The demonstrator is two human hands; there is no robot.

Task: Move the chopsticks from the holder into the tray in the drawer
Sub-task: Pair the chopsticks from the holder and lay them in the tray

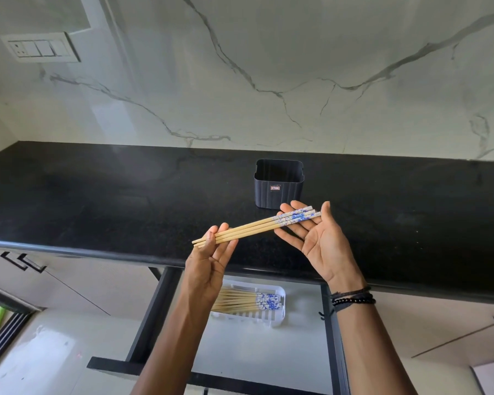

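Most of your view is veined marble wall (268,67), and below it the black countertop (97,195) runs the full width, its rounded front edge crossing just under your hands. Beneath that edge the drawer (151,315) stands pulled out, black side rails on either side of a white floor. The white tray (277,320) sits at the drawer's back left, partly under your left forearm, with a wide strip of drawer floor to its right and more in front. Other chopsticks (240,302) lie flat in the tray, patterned ends to the right. The black holder (277,192) stands upright on the counter, well back from the edge.

Your left hand (207,272) pinches the plain ends of a bundle of chopsticks (254,225) between thumb and fingers. Your right hand (322,246) is palm up with fingers spread straight; the blue-patterned ends rest across them, not gripped. The bundle slopes up to the right, in the air in front of the holder. Dark bracelets (352,299) circle your right wrist.
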